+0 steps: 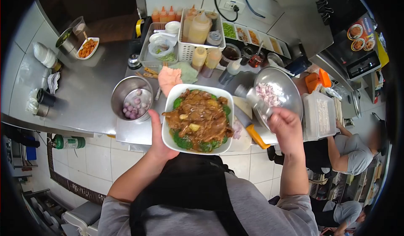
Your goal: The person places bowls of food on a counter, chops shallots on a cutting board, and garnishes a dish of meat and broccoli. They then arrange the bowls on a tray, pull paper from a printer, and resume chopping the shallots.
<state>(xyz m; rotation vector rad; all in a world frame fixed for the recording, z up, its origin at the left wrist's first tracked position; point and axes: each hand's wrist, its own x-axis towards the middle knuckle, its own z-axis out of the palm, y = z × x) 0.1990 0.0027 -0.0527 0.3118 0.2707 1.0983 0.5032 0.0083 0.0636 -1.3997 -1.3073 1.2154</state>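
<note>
My left hand (162, 139) supports a white square bowl (167, 145) from its left side and underneath, thumb up beside the rim. In the bowl, sliced meat in brown sauce (198, 114) lies over green broccoli (183, 141). Closed fingers of my right hand (286, 128) grip a small shiny shaker-like container (256, 101), blurred and tilted to the left, just right of the bowl. Behind that hand is a steel mixing bowl (294, 93) with chopped purplish onion (269, 94). A knife with an orange handle (257, 136) lies on a cutting board (242, 141) between my hands.
Left of the bowl stands a steel pot (120, 91) with small shallots. Pink and green cloths (170, 78), squeeze bottles (200, 27) in a white basket and several topping trays (252, 36) are behind. A lidded plastic tub (319, 114) and a co-worker (353, 152) are right.
</note>
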